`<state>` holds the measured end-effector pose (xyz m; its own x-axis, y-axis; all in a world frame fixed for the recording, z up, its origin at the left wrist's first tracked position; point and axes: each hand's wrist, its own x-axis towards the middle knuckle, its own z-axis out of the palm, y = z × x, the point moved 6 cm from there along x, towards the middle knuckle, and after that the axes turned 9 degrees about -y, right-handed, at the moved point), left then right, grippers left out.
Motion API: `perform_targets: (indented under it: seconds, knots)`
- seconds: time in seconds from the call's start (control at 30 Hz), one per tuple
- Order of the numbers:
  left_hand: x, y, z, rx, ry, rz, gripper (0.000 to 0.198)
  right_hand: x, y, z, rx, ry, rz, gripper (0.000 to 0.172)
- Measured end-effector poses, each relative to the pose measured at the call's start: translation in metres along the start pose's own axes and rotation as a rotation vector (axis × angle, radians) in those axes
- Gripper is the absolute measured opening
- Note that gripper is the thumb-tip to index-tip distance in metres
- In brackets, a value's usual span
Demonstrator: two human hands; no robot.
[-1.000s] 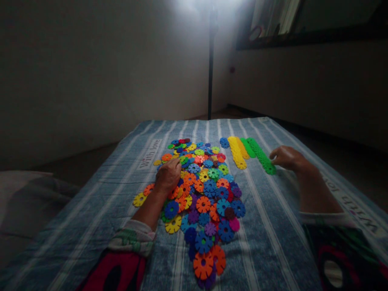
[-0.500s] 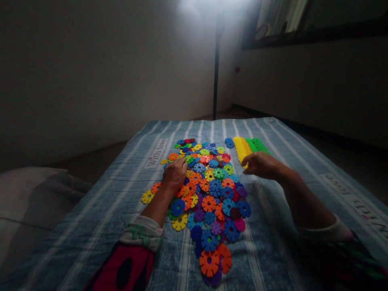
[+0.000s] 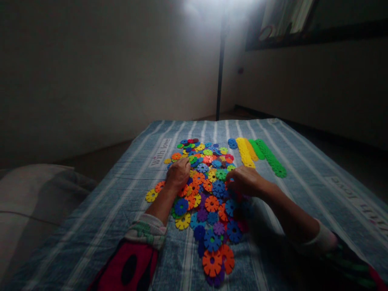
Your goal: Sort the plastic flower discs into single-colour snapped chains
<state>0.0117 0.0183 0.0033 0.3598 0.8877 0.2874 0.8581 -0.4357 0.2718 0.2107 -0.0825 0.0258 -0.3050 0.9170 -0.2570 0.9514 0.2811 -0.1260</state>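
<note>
A pile of flat, notched plastic discs [image 3: 211, 203], flower-shaped and many-coloured, spreads down the middle of the bed. My left hand [image 3: 179, 174] rests on the pile's left side, fingers curled closed; whatever is in them is hidden. Over the pile's right edge is my right hand [image 3: 245, 180], its bent fingers slightly apart above blue and green discs, with no disc visible in them. Beyond it lie rows of overlapping discs sorted by colour: a yellow row [image 3: 245, 152], an orange-yellow row [image 3: 252, 151], green rows [image 3: 272, 159] and a short blue group [image 3: 232, 143].
A blue striped cloth [image 3: 121, 210] with printed lettering covers the flat surface. Behind its far edge stands a dark pole [image 3: 220, 76] under a bright light. Pale bedding [image 3: 36, 190] with a thin cord lies at the left, and a window [image 3: 286, 18] is at the upper right.
My right hand has moved left from the near end of the yellow row to the pile, uncovering the green row. My left hand stays in place on the pile. The view has shifted slightly.
</note>
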Motion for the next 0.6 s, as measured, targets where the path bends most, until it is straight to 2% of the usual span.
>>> perform_targets:
  seconds: [0.17, 0.23, 0.33, 0.4, 0.6]
  knots:
    - [-0.001, 0.0, -0.001, 0.012, -0.003, 0.002, 0.026, 0.002, 0.0, 0.002, 0.197, 0.034, -0.13, 0.018]
    - [-0.001, 0.0, -0.001, 0.012, -0.005, -0.002, 0.025, 0.001, 0.011, -0.004, 0.248, 0.076, -0.092, 0.019]
    - [-0.001, 0.0, -0.001, 0.012, -0.012, -0.005, 0.025, -0.001, 0.033, -0.012, 0.255, 0.145, 0.043, 0.021]
    - [0.0, 0.001, 0.0, 0.017, -0.022, -0.009, 0.025, 0.0, 0.044, -0.012, 0.248, 0.147, 0.105, 0.022]
    - [0.0, 0.001, -0.001, 0.014, -0.029, -0.031, 0.026, 0.007, 0.051, -0.002, 0.185, 0.115, 0.133, 0.028]
